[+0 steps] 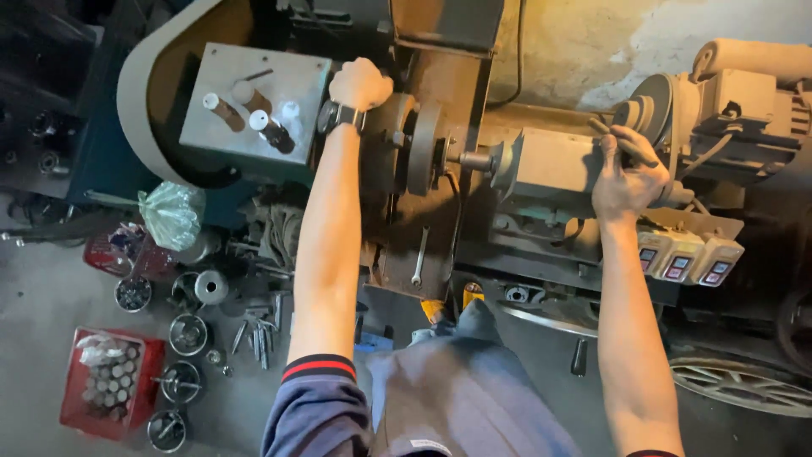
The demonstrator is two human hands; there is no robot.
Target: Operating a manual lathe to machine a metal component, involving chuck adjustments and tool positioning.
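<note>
left hand [359, 83] is curled shut on the lathe's chuck [397, 144], so it is kept from turning; right hand [626, 173] is wrapped round a handle [622, 142], so it can be turned | red crate [110, 385] is left on the floor

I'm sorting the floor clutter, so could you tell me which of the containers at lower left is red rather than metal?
The red crate at the far lower left, square-sided and packed with grey cylinders; the round metal pots beside it are silver.

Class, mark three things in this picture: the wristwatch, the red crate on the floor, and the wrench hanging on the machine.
wristwatch [340, 115], head view, on its dark face
red crate [71, 404], head view, on its left wall
wrench [419, 258], head view, on its shaft
</note>
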